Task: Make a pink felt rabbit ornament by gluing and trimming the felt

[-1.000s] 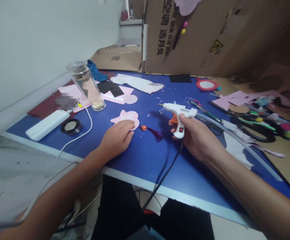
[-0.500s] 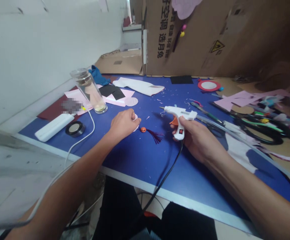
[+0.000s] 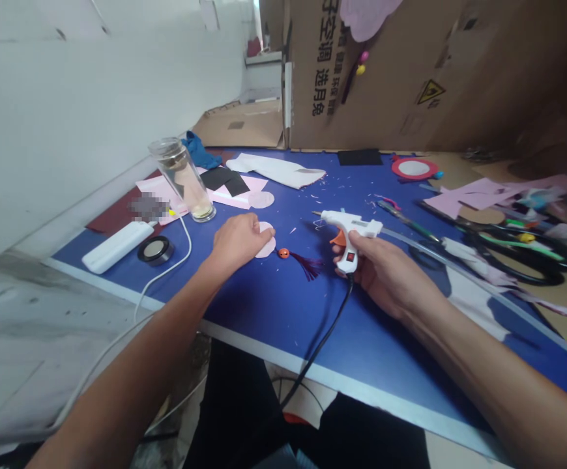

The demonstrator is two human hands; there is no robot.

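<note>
My right hand (image 3: pixel 376 270) is wrapped around the handle of a white hot glue gun (image 3: pixel 349 225), its fingers by the orange trigger. The nozzle points left, and a clear glue stick (image 3: pixel 440 260) sticks out of the back. A black cord (image 3: pixel 325 348) runs down from the handle. With curled fingers, my left hand (image 3: pixel 239 242) holds a pale pink paper disc (image 3: pixel 267 242) at the tabletop, the thumb on its edge. Just right of the disc lies an orange bead (image 3: pixel 283 253) with a dark purple tassel (image 3: pixel 307 266).
A glass bottle (image 3: pixel 186 182), a white power strip (image 3: pixel 117 247) and a roll of black tape (image 3: pixel 155 250) stand at the left. Black scissors (image 3: pixel 518 260), pink paper scraps (image 3: pixel 469 195) and a red-rimmed disc (image 3: pixel 414 169) lie at the right. A cardboard sheet (image 3: pixel 386 85) rises behind.
My left hand has shifted slightly back from the pink disc, so more of it shows. The glue gun stays in my right hand, nearly unmoved. The whole view has shifted a little.
</note>
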